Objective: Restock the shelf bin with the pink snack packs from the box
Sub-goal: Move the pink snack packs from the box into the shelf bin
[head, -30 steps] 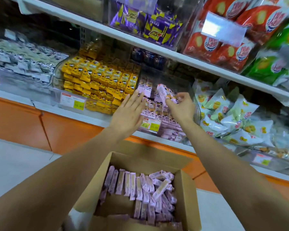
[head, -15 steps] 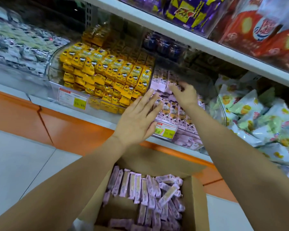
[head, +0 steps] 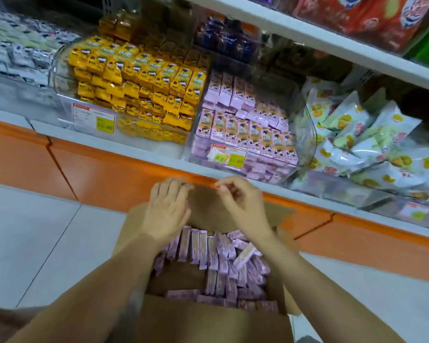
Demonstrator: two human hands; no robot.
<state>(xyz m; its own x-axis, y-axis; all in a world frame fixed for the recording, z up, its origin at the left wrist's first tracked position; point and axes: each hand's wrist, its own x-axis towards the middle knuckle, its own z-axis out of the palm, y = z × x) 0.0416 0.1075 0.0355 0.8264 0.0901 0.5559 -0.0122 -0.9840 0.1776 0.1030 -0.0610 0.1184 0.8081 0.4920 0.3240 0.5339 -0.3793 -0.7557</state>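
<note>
Pink snack packs point(head: 216, 261): heaped in the open cardboard box point(head: 198, 323) below the shelf; more stand in rows in the clear shelf bin point(head: 307, 137).
Left hand point(head: 167, 214): over the box's far end, fingers relaxed, empty.
Right hand point(head: 243, 206): just beside it, fingers loosely curled, holding nothing.
Yellow packs point(head: 139, 78): left of the bin.

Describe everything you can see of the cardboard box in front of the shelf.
The cardboard box is brown, open on top, its flaps turned outward. It stands in front of the orange shelf base. Inside lie pink snack packs: a row on edge at the far side, others loose and tilted, bare cardboard showing at left. The left hand and right hand hover over its far flap; contact cannot be told.
</note>
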